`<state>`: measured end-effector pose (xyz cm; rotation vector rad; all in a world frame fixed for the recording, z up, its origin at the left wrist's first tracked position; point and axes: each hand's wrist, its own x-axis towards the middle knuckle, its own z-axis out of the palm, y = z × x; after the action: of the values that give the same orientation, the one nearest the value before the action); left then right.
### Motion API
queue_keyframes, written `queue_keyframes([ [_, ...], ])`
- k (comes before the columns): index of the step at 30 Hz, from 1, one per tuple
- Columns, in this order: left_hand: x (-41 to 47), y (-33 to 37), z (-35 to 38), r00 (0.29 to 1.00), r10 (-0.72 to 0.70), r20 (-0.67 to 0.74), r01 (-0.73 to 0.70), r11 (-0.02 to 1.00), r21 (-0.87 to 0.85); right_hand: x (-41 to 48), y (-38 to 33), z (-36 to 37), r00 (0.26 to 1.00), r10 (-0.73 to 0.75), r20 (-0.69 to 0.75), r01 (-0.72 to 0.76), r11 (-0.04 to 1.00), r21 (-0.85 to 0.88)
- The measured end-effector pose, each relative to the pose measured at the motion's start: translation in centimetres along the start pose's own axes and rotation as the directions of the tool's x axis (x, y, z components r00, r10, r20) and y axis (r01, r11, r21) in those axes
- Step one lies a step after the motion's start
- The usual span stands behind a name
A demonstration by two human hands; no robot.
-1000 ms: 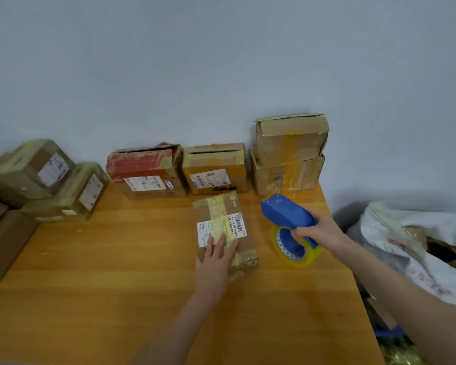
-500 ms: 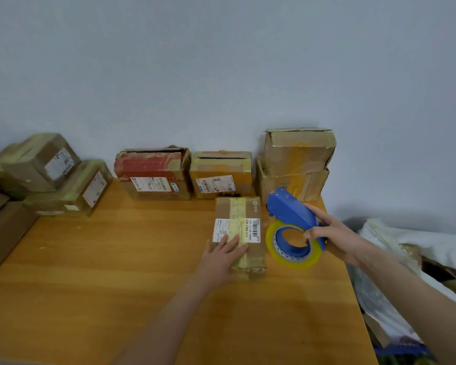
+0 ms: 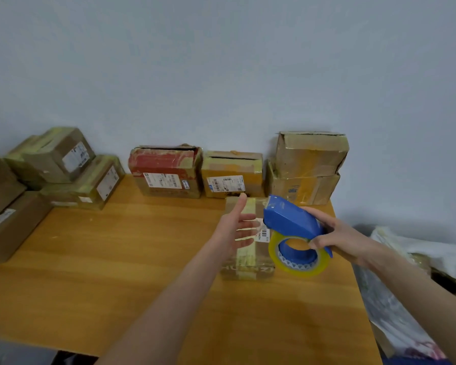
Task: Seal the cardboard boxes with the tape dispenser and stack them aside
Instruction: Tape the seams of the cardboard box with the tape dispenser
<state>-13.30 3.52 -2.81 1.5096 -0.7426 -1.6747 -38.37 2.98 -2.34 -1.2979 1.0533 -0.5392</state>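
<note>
**Open left hand over a small box, tape dispenser gripped in the right**

A small brown cardboard box point(image 3: 248, 259) with a yellowish tape strip and a white barcode label lies flat on the orange-brown wooden table point(image 3: 116, 259), near its right edge and just in front of the row of boxes at the back edge. The left hand point(image 3: 237, 227) is held over this box with fingers straight and spread, holding nothing; whether it touches the box cannot be told.

The right hand point(image 3: 337, 238) grips the blue plastic tape dispenser point(image 3: 290, 219), fingers curled round its body. The dispenser hangs just right of the small box, its nose pointing toward the back edge, with a roll of yellowish clear tape point(image 3: 298, 262) mounted beneath.

Along the back edge stand a red-taped cardboard box point(image 3: 166, 171) and an orange-taped cardboard box point(image 3: 232, 175) side by side. Two worn brown boxes point(image 3: 308, 156) are stacked at the back right corner. A pile of taped brown boxes point(image 3: 61, 156) sits at the back left corner and along the left edge. White plastic bags point(image 3: 419, 248) lie beyond the table's right edge.
</note>
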Motion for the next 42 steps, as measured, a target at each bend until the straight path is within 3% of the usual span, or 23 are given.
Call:
queue_keyframes([
  [7, 1.1, -1.2, -1.9, 0.999, 0.012, -0.051, -0.004, 0.988, 0.156, 0.0, -0.8, 0.8, 0.999, 0.015, 0.051, -0.002, 0.968, -0.252],
  [11, 1.3, -2.2, -2.8, 0.999, -0.035, -0.038, 0.040, 0.990, 0.132, 0.0, -1.1, 1.5, 0.994, 0.001, 0.110, 0.039, 0.932, -0.360],
  [15, 1.2, -2.5, -3.6, 0.993, -0.117, -0.010, 0.117, 0.989, 0.090, 0.2, -1.0, 1.8, 0.992, 0.013, 0.128, 0.040, 0.914, -0.404],
  [19, 1.1, -2.6, -3.9, 0.984, -0.180, 0.018, 0.174, 0.967, 0.185, 0.5, -0.9, 1.9, 0.989, 0.016, 0.144, 0.050, 0.896, -0.440],
  [25, 1.0, -2.9, -3.9, 0.993, -0.065, -0.095, 0.095, 0.930, 0.356, 0.8, -0.7, 2.4, 0.988, -0.007, 0.155, 0.090, 0.843, -0.531],
  [32, 0.8, -3.5, -3.7, 0.989, 0.074, -0.126, -0.021, 0.926, 0.377, 1.3, -0.1, 2.9, 0.996, -0.072, 0.059, 0.090, 0.582, -0.808],
  [36, 0.4, -3.9, -4.7, 0.988, 0.085, -0.128, -0.028, 0.918, 0.395, 0.8, 0.5, 2.8, 0.992, -0.096, 0.086, 0.126, 0.578, -0.807],
  [42, -0.4, -4.8, -10.1, 0.954, 0.141, -0.264, 0.004, 0.877, 0.480, -1.3, 2.0, -0.8, 0.998, -0.020, 0.062, 0.061, 0.625, -0.778],
])
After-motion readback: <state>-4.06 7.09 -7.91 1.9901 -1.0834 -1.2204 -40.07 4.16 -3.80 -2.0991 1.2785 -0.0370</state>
